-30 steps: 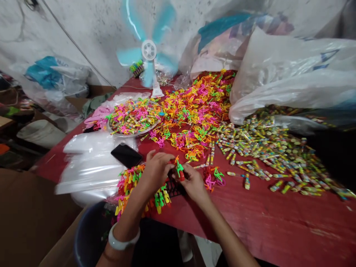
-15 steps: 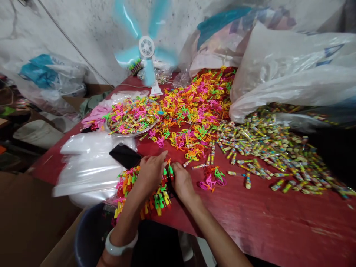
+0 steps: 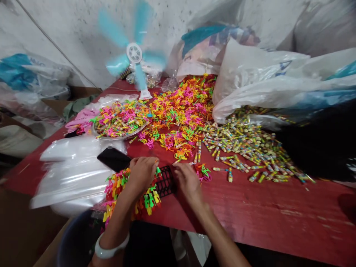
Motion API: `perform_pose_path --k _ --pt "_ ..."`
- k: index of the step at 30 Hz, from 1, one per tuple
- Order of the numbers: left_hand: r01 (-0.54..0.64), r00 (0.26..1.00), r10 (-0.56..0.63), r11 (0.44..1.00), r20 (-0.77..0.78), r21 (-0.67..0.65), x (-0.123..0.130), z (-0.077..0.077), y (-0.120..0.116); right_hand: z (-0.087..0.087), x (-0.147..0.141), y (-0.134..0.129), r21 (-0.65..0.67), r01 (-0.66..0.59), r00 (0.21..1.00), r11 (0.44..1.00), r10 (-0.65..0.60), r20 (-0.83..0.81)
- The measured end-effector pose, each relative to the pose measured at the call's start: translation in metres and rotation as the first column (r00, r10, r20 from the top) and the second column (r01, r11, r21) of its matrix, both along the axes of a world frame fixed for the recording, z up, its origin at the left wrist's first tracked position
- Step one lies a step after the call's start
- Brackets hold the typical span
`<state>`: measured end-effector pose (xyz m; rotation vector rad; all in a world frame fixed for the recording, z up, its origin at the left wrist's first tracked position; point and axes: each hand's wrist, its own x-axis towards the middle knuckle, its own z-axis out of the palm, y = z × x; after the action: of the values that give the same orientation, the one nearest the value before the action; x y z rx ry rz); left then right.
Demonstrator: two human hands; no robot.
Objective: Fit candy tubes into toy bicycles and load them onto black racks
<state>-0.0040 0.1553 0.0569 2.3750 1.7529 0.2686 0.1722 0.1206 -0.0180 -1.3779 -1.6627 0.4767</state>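
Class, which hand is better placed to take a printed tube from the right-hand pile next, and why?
Probably the right hand: it is nearer the printed tubes. The left hand is farther off, across the black rack, by the rows of coloured pieces.

Heaped small parts [image 3: 182, 107] are crowding this workshop's red table [image 3: 250, 211], while plastic sacks [image 3: 247, 70] are bulging at two o'clock.
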Motion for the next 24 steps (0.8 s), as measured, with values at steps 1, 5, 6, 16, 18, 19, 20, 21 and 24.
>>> perform_pose_path --k 1,5,6,16,18,19,20,21,24 --pt "-0.003 1.0 0.003 1.0 0.014 0.015 -0.001 -0.002 0.0 -0.001 0.019 -0.004 0.016 0.102 0.994 0.995 -0.102 0.033" --pt "-0.024 0.992 0.001 0.982 0.123 0.186 -0.001 0.0 -0.008 -0.011 0.086 -0.019 -0.02 0.344 0.906 0.939 -0.327 0.27" --pt "-0.011 0.984 -0.035 0.967 0.176 0.253 0.002 0.002 -0.013 -0.014 0.096 -0.022 -0.033 0.332 0.907 0.943 -0.31 0.284" --pt "0.229 0.878 -0.19 0.973 0.44 -0.036 0.122 -0.017 -0.062 -0.026 0.106 -0.043 0.093 0.149 0.947 0.985 -0.169 0.273" --pt "0.236 0.936 -0.182 0.959 0.303 -0.155 0.144 -0.027 -0.053 -0.026 0.114 -0.049 0.109 0.084 0.965 0.99 -0.108 0.237" --pt "0.246 0.949 -0.196 0.95 0.247 -0.194 0.151 -0.032 -0.048 -0.025 0.119 -0.051 0.118 0.071 0.971 0.99 -0.095 0.217" --pt "0.259 0.954 -0.214 0.941 0.209 -0.22 0.157 -0.035 -0.043 -0.023 0.126 -0.052 0.125 0.079 0.974 0.989 -0.103 0.202" --pt "0.273 0.954 -0.232 0.933 0.188 -0.235 0.16 -0.037 -0.039 -0.022 0.133 -0.053 0.13 0.104 0.972 0.986 -0.129 0.197" --pt "0.295 0.951 -0.26 0.925 0.166 -0.24 0.163 -0.04 -0.032 -0.017 0.159 -0.047 0.13 0.193 0.938 0.972 -0.222 0.265"
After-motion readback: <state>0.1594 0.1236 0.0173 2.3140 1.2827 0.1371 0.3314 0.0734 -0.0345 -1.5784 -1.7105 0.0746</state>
